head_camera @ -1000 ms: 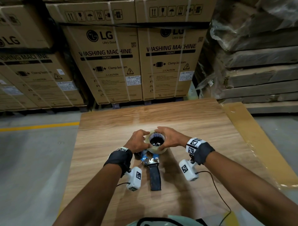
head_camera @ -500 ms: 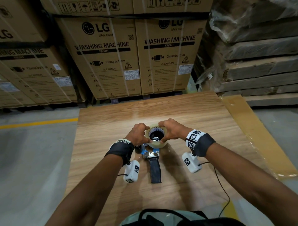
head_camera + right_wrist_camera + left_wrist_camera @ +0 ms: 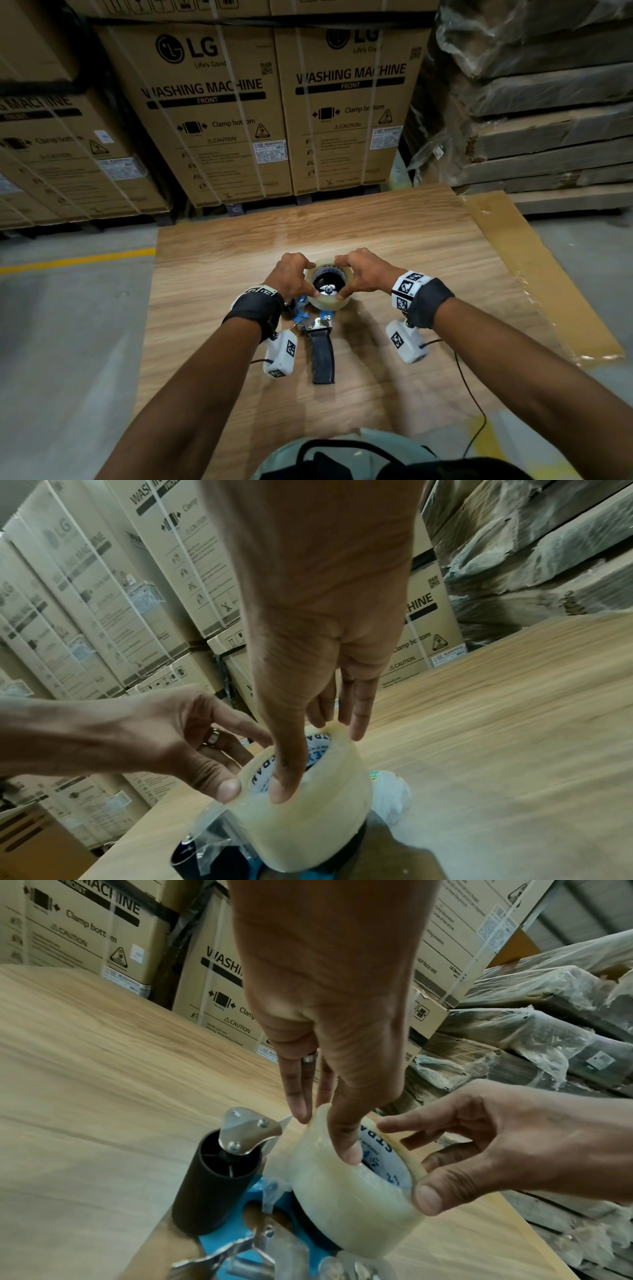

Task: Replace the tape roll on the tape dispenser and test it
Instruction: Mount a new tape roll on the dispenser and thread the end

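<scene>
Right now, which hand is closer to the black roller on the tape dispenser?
Left. The left hand grips the tape roll on the side where the black roller stands, fingertips just above it. The right hand holds the roll's far side, away from the roller.

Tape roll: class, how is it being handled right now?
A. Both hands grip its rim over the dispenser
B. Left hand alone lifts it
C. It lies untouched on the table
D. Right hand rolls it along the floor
A: the left hand and right hand both hold the tape roll by its rim above the dispenser.

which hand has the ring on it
The left hand: a silver band sits on one of its fingers, seen in both wrist views. The right hand, also holding the tape roll, shows none.
</scene>
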A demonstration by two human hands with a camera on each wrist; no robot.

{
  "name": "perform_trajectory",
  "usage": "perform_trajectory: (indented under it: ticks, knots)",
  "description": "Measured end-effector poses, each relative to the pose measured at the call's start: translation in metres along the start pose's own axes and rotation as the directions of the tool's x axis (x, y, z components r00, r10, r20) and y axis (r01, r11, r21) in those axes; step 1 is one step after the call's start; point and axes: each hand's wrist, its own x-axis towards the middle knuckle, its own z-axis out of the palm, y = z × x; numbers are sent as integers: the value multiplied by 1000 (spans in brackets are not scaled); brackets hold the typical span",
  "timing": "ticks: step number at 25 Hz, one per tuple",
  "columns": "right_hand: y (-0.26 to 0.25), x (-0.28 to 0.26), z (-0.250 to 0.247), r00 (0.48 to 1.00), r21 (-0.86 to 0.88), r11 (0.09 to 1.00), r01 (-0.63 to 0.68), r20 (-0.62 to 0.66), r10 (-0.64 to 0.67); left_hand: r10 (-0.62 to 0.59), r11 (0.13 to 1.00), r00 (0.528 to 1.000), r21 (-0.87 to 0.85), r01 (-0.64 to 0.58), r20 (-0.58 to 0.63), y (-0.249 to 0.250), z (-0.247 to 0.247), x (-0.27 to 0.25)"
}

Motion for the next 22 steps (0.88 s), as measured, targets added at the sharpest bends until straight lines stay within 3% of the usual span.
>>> perform_trajectory:
  ticks: [15,22]
  knots:
    - [0,1,7,998,-31,998,57,-4,-57,9,997,1000,75,-10,16,-1,5,5]
    - [7,0,12,998,42,997,66,-17,-65,8,994,999,107,-11,31,-3,8,9]
